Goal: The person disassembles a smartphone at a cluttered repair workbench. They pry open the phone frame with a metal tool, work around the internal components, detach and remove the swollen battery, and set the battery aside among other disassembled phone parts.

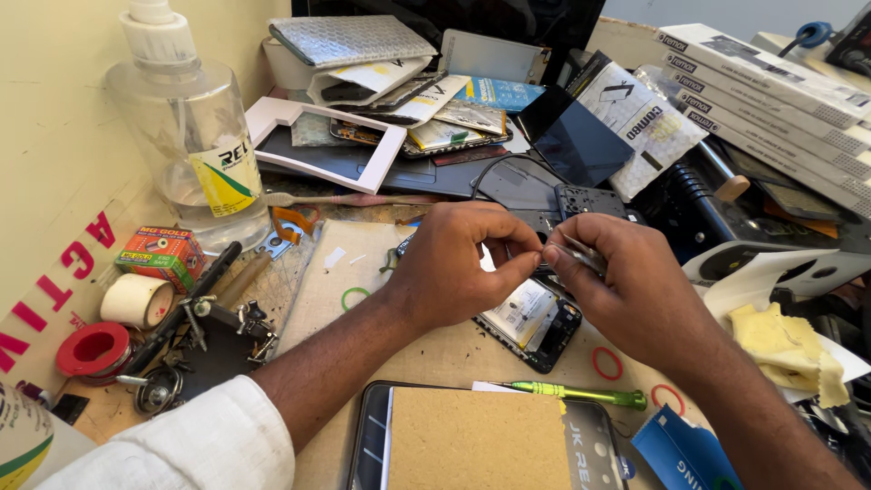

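Both hands meet over the middle of the bench, just above an opened phone [531,322] that lies face down with its back cover off and its pale battery showing. Left hand [454,268]: thumb and forefinger pinched narrow, tips closed on the end of a small silvery strip [573,254]; other fingers curled under. Right hand [626,281]: fingers folded tight around the same strip, thumb pressed against it; most of the strip is hidden in this grip, so its full shape cannot be told. The strip sits between the two hands, at about 12 o'clock from the phone and clear of it. At 6 o'clock from the hands a green screwdriver [581,395] lies flat on the bench, tip toward 9 o'clock, just beside a brown card [476,440] resting on a dark tablet. At 3 o'clock from the right hand, a yellow cloth [785,349] is crumpled on white paper. At 9 o'clock, well apart, a clear pump bottle [195,136] stands upright against the wall, with a small orange box [163,254], a roll of white tape [136,299] and a red spool [93,349] below it. At 12 o'clock a dark glass panel [581,145] leans tilted among loose phone parts. At 1 o'clock white boxes [771,91] are stacked
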